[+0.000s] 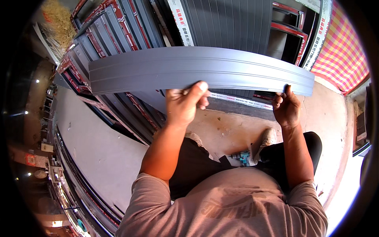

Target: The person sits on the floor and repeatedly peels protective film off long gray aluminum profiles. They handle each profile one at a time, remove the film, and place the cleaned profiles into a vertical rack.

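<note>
A long grey ribbed panel strip (197,67) is held up in front of me, stretching across most of the view. My left hand (184,102) grips its near edge around the middle, thumb on top and fingers curled beneath. Close to the strip's right end, my right hand (287,106) pinches the same near edge, its fingers partly hidden behind the strip. Below, on the floor between my feet, lies a teal and black power drill (241,157).
Grey door or window frames (114,31) with red strips lean at the far left. A large ribbed grey panel (229,23) stands behind the strip. At the right hangs a checkered cloth (343,47). Long dark profiles (79,173) lie along the left.
</note>
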`<state>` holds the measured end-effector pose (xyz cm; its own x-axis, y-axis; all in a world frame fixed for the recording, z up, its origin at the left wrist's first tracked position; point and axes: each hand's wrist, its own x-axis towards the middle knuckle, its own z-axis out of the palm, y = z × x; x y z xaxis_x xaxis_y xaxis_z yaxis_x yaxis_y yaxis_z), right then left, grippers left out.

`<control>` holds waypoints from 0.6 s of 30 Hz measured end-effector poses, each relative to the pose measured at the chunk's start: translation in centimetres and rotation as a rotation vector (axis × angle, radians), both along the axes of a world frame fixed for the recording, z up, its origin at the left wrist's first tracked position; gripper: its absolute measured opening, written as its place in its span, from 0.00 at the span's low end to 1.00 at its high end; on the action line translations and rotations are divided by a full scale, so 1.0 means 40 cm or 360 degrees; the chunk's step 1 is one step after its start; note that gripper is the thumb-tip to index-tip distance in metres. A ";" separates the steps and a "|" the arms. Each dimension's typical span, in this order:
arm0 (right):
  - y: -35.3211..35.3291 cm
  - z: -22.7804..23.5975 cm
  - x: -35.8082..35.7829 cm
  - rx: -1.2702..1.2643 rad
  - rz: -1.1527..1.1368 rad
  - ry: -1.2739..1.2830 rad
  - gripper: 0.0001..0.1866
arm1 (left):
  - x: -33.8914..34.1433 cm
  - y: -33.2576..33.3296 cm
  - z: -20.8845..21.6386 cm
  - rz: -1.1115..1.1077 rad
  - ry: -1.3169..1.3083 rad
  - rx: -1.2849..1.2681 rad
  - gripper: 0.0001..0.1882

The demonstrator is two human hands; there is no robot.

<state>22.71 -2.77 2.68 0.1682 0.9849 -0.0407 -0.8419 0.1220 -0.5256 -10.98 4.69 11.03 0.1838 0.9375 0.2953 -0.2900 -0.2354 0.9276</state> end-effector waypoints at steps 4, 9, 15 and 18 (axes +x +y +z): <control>0.001 0.005 0.054 0.0099 -0.0048 -0.0024 0.11 | -0.037 0.011 0.034 0.0223 -0.0183 -0.0045 0.06; 0.018 -0.019 0.131 0.0207 -0.0118 0.0013 0.14 | -0.122 0.047 0.056 0.0549 -0.0419 -0.0035 0.09; 0.013 -0.034 0.187 0.0295 -0.0099 -0.0036 0.15 | -0.227 0.094 0.059 0.0607 -0.0749 0.0144 0.08; 0.017 -0.042 0.173 0.0243 -0.0071 0.0015 0.13 | -0.192 0.082 0.033 0.0553 -0.0753 0.0081 0.07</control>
